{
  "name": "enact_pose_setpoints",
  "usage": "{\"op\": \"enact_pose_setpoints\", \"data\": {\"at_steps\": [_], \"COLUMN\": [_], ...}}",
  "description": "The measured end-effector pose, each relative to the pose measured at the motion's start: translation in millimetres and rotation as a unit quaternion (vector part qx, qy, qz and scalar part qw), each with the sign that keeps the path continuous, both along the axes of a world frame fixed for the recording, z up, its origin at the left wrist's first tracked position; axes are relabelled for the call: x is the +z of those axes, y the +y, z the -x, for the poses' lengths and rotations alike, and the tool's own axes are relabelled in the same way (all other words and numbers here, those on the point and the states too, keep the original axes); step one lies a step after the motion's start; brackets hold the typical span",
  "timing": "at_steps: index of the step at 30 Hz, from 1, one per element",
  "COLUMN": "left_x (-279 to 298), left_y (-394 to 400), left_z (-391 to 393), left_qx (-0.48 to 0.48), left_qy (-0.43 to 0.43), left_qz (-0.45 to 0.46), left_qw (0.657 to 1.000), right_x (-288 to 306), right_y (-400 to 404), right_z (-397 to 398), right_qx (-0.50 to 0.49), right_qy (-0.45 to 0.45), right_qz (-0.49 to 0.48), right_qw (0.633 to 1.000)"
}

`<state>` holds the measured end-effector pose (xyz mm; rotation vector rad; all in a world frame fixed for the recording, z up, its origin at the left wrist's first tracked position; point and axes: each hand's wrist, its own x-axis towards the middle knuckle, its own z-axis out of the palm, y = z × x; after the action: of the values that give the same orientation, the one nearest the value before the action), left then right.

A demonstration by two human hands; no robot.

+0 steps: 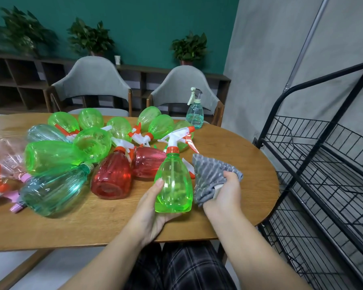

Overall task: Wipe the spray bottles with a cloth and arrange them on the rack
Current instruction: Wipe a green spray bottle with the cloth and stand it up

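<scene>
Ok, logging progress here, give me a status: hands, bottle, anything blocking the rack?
Left hand holds green spray bottle upright. Right hand grips grey cloth beside it. Black wire rack at right, nothing in the way.

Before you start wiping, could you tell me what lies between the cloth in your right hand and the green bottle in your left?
Nothing: in the head view only a narrow gap separates the cloth from the green bottle.

No readable text, no labels, brands or numbers on the spray bottles (173,183), cloth (210,176), rack (323,164) or wooden table (92,222)
</scene>
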<state>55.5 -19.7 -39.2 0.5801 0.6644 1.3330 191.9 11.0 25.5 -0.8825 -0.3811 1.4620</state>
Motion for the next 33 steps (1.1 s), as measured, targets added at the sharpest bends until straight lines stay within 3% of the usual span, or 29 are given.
{"op": "enact_pose_setpoints", "data": {"at_steps": [2, 4, 7, 9, 22, 24, 25, 27, 29, 31, 33], "left_x": [3.0, 3.1, 4.3, 2.9, 2.3, 1.0, -0.7, -0.8, 2.3, 4.6, 4.4], "left_y": [-2.9, -2.9, -3.2, -1.7, -0.9, -1.0, 0.0, 0.5, -1.5, -3.0, -3.1], "left_z": [-1.1, -2.3, -2.4, -1.2, -0.1, 0.0, 0.0, -0.1, -0.2, -0.4, -0.4], "left_qx": [0.001, -0.001, 0.003, 0.005, -0.002, -0.006, 0.004, 0.015, 0.024, 0.025, 0.020], "left_qy": [0.006, 0.016, 0.019, 0.022, 0.008, 0.006, 0.007, -0.005, -0.021, -0.020, -0.007], "left_qz": [0.004, 0.003, -0.011, -0.010, 0.025, 0.026, 0.022, 0.019, 0.023, 0.025, 0.021], "left_qw": [1.000, 1.000, 1.000, 1.000, 1.000, 1.000, 1.000, 1.000, 0.999, 0.999, 1.000], "right_x": [0.4, -5.9, -12.5, -15.2, -40.8, -36.7, -31.1, -17.4, -14.4, -11.9, -4.8], "right_y": [0.3, -5.9, -15.2, -16.4, -20.2, -24.7, -26.8, -25.9, -15.0, -4.6, -1.2], "right_z": [9.2, 18.8, 24.2, 20.2, 10.1, 9.6, 8.0, 2.7, -3.7, -6.6, -0.9], "right_qx": [0.013, 0.041, 0.098, 0.121, 0.079, 0.108, 0.130, 0.129, 0.082, 0.048, 0.042], "right_qy": [-0.066, -0.205, -0.387, -0.453, -0.425, -0.385, -0.334, -0.179, -0.033, 0.030, 0.005], "right_qz": [-0.035, -0.097, -0.287, -0.358, -0.494, -0.484, -0.457, -0.322, -0.156, -0.086, -0.090], "right_qw": [0.997, 0.973, 0.871, 0.807, 0.754, 0.778, 0.814, 0.921, 0.984, 0.995, 0.995]}}
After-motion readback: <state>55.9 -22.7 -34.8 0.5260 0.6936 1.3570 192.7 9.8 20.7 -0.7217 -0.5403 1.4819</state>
